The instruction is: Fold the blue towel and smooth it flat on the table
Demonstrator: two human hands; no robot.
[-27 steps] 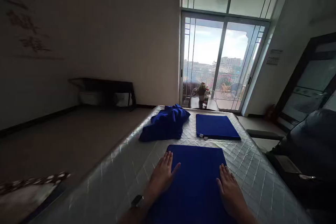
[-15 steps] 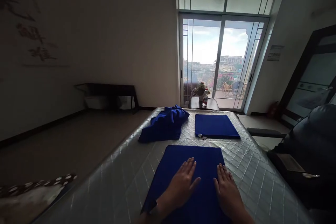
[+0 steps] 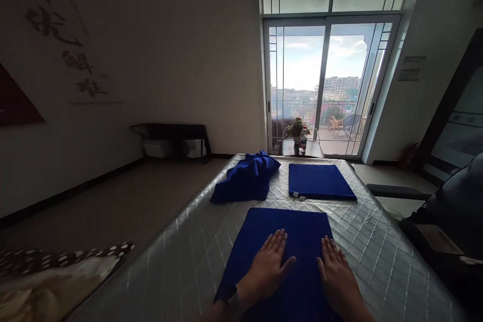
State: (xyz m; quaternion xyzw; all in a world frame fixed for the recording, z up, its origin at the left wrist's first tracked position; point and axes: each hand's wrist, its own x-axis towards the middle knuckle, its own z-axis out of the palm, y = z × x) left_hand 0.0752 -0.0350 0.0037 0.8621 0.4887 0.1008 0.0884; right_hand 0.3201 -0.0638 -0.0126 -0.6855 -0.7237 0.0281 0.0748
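Note:
A folded blue cloth [image 3: 290, 226] lies flat in front of me on a silvery quilted mattress [image 3: 184, 256]. My left hand [image 3: 268, 264] rests palm down on its middle, fingers stretched out and thumb apart. Along the cloth's right edge lies my right hand [image 3: 337, 271], also flat with straight fingers. Farther back, a second folded blue cloth [image 3: 320, 181] with small white tags sits at the right. To its left is a crumpled blue cloth [image 3: 249, 178].
Beyond the mattress stands a small dark table [image 3: 287, 150] with a potted plant [image 3: 297, 131] and a bottle [image 3: 303, 139]. A dark seat [image 3: 453, 206] is at the right. Spotted brown bedding [image 3: 71, 259] lies at the lower left. A low black stand [image 3: 173, 133] is by the wall.
The view has turned slightly left, so everything appears shifted to the right. Both hands stay flat on the folded cloth, hardly moved against it.

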